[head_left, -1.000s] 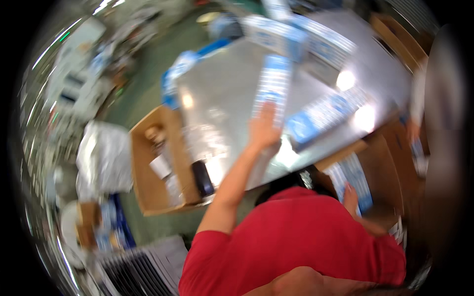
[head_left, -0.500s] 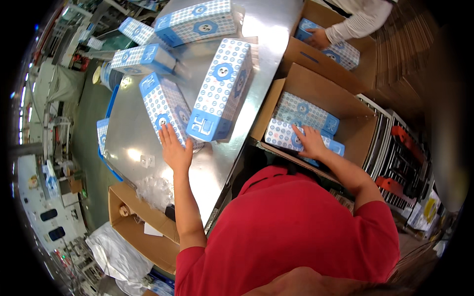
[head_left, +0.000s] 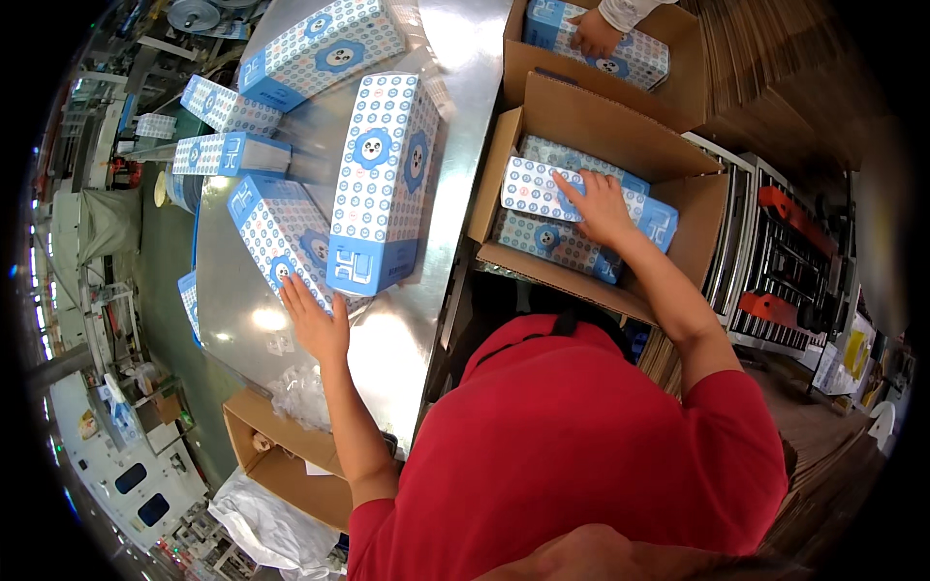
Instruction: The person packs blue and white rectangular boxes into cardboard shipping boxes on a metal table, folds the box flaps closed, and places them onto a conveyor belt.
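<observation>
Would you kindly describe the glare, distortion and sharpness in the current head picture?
Head view: bright glare on the metal table, on both sides of the left hand; head view: fisheye stretching toward the rim, with black corners; head view: print on the tall box looks fairly sharp.

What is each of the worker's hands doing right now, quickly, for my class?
Left hand: open, fingertips at a table box.
Right hand: laid over a carton box; whether it grips cannot be told.
</observation>
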Motion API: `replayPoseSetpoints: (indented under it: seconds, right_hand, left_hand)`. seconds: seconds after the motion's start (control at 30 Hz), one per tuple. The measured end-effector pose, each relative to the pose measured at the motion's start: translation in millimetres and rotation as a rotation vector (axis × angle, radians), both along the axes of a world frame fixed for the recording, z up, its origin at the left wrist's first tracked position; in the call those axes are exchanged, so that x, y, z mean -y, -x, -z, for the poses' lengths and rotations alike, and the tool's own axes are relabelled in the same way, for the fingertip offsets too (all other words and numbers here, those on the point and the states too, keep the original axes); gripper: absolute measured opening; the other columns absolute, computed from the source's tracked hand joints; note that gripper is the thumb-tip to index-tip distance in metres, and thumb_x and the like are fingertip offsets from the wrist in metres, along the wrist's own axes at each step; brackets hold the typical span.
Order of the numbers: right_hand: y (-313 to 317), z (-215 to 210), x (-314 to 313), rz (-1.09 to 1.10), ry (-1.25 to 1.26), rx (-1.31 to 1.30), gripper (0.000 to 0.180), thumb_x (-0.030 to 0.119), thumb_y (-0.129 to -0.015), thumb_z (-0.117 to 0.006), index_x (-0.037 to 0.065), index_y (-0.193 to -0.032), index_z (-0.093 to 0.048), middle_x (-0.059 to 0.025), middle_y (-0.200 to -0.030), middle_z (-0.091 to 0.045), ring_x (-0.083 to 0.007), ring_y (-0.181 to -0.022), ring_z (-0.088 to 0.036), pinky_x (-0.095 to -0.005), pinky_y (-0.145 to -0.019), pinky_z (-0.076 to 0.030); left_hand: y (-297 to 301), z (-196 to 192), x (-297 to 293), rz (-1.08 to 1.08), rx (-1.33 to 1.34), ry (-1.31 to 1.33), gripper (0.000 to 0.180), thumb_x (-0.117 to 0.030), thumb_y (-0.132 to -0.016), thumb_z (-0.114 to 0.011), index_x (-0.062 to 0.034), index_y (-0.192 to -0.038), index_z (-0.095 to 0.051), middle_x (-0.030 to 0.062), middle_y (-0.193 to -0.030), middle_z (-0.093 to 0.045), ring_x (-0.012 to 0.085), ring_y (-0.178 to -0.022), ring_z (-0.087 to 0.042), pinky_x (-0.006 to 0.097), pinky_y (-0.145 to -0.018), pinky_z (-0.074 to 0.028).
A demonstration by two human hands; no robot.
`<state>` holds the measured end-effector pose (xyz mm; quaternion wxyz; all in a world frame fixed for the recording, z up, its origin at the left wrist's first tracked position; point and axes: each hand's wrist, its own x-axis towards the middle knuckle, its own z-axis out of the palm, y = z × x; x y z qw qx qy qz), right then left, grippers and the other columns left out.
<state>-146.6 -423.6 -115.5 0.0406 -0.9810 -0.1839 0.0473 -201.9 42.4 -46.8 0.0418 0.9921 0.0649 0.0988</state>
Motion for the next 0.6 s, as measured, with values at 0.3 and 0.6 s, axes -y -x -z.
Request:
replayPoseSetpoints:
  seconds: [0.3, 0.6]
  right_hand:
    - [-38.3, 13.8, 31.2, 0.156, -0.050, 0.336, 0.072, 0.001, -0.064, -0.065, 0.018, -0.131, -0.042, -0.0167, -0.125, -0.044, -0.0332, -0.116, -0.041, -0.0482, -0.095, -0.033]
    - [47.1, 115.9, 40.8, 0.096, 0.185, -0.796, 0.053, 0.011, -0.063, -0.069, 0.005, -0.113, -0.054, -0.0212, -0.104, -0.058, -0.0361, -0.094, -0.057, -0.0422, -0.077, -0.050]
  left_hand:
    - [-1.9, -2.4, 0.1, 0.026, 0.004, -0.004, 0.073, -0.025, -0.076, -0.059, 0.0001, -0.138, -0.029, 0.0196, -0.144, -0.027, 0.0377, -0.133, -0.023, 0.043, -0.105, -0.028]
    - [0.3, -6.9, 0.0, 0.030, -0.017, 0.017, 0.073, -0.028, -0.077, -0.059, -0.0008, -0.138, -0.029, 0.0202, -0.144, -0.027, 0.0372, -0.134, -0.023, 0.048, -0.106, -0.024]
